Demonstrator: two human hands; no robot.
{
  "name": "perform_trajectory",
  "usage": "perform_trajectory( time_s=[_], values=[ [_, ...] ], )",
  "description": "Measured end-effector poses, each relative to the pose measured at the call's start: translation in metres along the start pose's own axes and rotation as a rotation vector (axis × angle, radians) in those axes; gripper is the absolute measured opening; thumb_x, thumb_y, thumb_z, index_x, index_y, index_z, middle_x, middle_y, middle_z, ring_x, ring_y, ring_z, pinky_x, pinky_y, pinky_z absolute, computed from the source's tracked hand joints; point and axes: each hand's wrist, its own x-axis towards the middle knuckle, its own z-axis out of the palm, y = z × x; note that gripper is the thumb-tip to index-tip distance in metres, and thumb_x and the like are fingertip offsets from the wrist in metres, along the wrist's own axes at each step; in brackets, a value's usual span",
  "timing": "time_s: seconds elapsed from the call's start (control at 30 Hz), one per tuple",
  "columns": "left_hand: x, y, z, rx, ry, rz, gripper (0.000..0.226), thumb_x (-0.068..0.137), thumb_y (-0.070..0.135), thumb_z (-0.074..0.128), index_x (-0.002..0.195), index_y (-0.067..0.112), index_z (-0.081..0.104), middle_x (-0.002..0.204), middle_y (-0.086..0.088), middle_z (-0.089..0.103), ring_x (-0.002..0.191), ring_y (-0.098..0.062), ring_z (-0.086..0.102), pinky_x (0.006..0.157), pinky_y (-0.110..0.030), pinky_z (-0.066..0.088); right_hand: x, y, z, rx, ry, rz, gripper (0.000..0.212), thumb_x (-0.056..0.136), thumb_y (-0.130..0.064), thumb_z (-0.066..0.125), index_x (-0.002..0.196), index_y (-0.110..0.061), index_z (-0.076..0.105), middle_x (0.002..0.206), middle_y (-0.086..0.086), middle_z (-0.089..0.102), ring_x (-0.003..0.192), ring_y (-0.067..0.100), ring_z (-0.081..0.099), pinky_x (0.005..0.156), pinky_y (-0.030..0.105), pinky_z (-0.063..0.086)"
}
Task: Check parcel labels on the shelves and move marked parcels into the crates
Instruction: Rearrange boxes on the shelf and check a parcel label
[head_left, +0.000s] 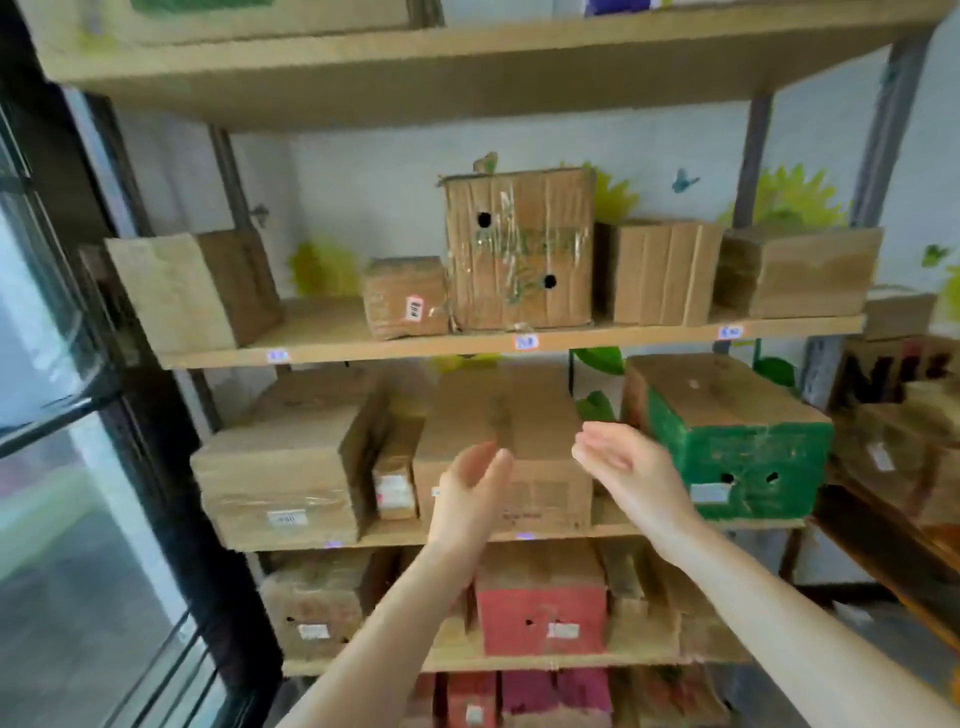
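Observation:
Cardboard parcels fill a wooden shelf unit (467, 345). My left hand (475, 486) and my right hand (626, 465) are both raised, open and empty, palms facing each other, in front of a plain brown parcel (524, 415) on the middle shelf. Neither hand touches it. Left of it stands a narrow parcel with a white label (395, 486) and a large taped parcel (285, 467). A green parcel (737, 441) with a label sits to the right. Above, a small parcel with a pink-edged label (405, 299) stands beside a tall taped box (519, 249).
A glass door with a black frame (78, 415) stands close on the left. Lower shelves hold a red parcel (540, 613) and brown ones. More boxes (904, 395) are stacked on another rack at the right. No crate is in view.

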Motion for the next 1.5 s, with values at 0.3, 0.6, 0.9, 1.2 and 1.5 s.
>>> perform_trajectory(
  time_s=[0.3,0.6,0.9,1.2,1.5],
  values=[
    [0.09,0.031,-0.123,0.028,0.046,0.111,0.038,0.092,0.031,0.053,0.127,0.014,0.053,0.121,-0.001,0.06,0.11,-0.016,0.056,0.099,-0.032,0.044,0.071,-0.065,0.114,0.001,0.049,-0.134,0.039,0.087,-0.023,0.062,0.124,-0.013,0.055,0.122,-0.001,0.061,0.105,0.004,0.054,0.088,0.014,0.04],
    [0.19,0.064,-0.147,-0.016,0.111,0.091,0.042,0.094,0.032,0.048,0.129,0.008,0.05,0.124,-0.009,0.058,0.114,-0.022,0.053,0.101,-0.034,0.04,0.185,-0.107,0.151,-0.378,0.12,-0.364,0.039,0.096,-0.02,0.045,0.133,-0.009,0.047,0.137,0.006,0.05,0.128,0.018,0.044,0.103,0.025,0.032],
    [0.27,0.08,-0.138,-0.072,0.08,0.08,0.037,0.097,0.04,0.035,0.081,0.015,0.056,0.077,0.003,0.055,0.072,-0.008,0.049,0.076,-0.028,0.04,0.257,-0.108,0.193,-1.018,0.081,-0.472,0.062,0.096,-0.05,0.026,0.142,-0.009,0.033,0.152,0.007,0.03,0.144,0.021,0.018,0.117,0.036,0.007],
    [0.263,0.062,-0.154,-0.165,-0.074,0.117,0.036,0.097,0.048,0.032,0.112,0.028,0.059,0.107,0.004,0.066,0.103,-0.013,0.06,0.092,-0.03,0.045,0.249,-0.123,0.21,-0.897,0.261,-0.457,0.074,0.077,-0.074,0.04,0.122,-0.015,0.049,0.118,0.003,0.063,0.111,0.025,0.057,0.098,0.041,0.037],
    [0.233,0.07,-0.207,-0.404,0.134,0.243,0.05,0.084,0.031,0.065,0.122,0.001,0.054,0.119,-0.014,0.063,0.111,-0.021,0.06,0.094,-0.031,0.05,0.194,-0.147,0.245,-0.147,0.234,-0.308,0.05,0.081,-0.06,0.054,0.109,-0.019,0.05,0.105,-0.002,0.06,0.09,0.009,0.06,0.073,0.024,0.05]
  ],
)
